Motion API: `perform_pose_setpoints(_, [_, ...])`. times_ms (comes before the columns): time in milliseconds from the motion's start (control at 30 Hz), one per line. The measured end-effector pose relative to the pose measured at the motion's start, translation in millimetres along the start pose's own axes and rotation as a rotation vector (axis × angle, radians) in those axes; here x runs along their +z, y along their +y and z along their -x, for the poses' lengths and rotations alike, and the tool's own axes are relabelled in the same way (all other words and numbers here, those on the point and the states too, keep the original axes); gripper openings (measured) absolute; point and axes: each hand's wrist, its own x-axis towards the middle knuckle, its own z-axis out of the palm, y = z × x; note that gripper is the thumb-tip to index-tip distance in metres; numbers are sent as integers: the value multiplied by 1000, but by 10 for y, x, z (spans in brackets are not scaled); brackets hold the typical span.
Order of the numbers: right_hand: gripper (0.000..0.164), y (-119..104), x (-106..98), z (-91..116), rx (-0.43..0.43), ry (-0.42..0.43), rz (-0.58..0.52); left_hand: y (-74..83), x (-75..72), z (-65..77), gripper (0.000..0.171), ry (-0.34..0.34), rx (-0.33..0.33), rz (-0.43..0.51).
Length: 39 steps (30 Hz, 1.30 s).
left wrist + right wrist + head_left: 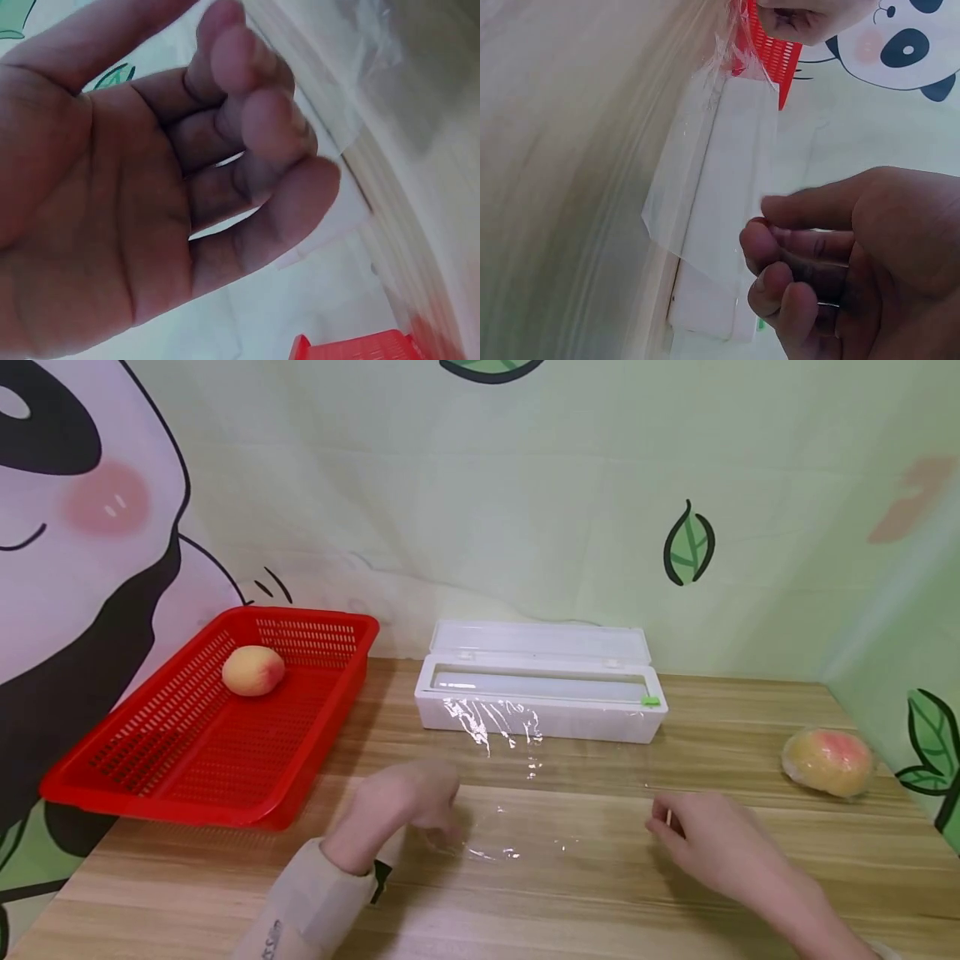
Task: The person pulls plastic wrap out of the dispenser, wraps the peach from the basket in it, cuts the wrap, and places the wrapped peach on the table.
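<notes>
- Your left hand [405, 802]: fingers curled, pinching the clear film [525, 814] near its left edge.
- Your right hand [720, 843]: fingers bent beside the film's right edge — you cannot tell whether they pinch it.
- Film: extends from the white box [626, 729] toward you, over the desk [540, 918].
- Left: peach [253, 671] in the red basket [300, 777].

The person's bare left hand [411, 793] hangs before the left end of the long white plastic box [540, 720], back upward, wrist bent, fingers curled down. A cream sleeve [315, 897] covers its forearm. The bare right hand [712, 839], in front of the box's right end, points inward with loosely bent fingers, thumb tip close to the index tip. Its forearm [802, 902] slants away from the box, uncovered almost to the picture's edge.
</notes>
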Motion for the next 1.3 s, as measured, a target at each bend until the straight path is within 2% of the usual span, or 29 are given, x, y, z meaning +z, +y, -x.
perform_pose_setpoints(200, [11, 28, 2, -21, 2, 33, -20, -30, -87, 34, 22, 49, -18, 32])
perform_pose_setpoints(333, [6, 79, -16, -81, -2, 80, -59, -89, -151, 17, 24, 147, 36, 16])
perform_pose_setpoints(500, [33, 184, -20, -178, -43, 190, -63, -149, -231, 3, 14, 303, 149, 4])
perform_pose_setpoints(600, [45, 249, -16, -238, -51, 231, -72, -177, -294, 27, 14, 375, 214, 25])
perform_pose_setpoints(700, [54, 308, -14, -293, -47, 249, -84, -207, -354, 68, 16, 435, 243, 26])
perform_pose_setpoints(800, [58, 355, -20, -340, -44, 258, -93, -220, -408, 108, 18, 481, 231, 19])
perform_pose_setpoints(1100, [64, 394, -37, -495, -97, 309, -104, -222, -513, 137, 25, 570, 106, 24])
perform_pose_setpoints(1300, [67, 381, -40, -582, -101, 314, -117, -278, -586, 223, 27, 570, 29, 75])
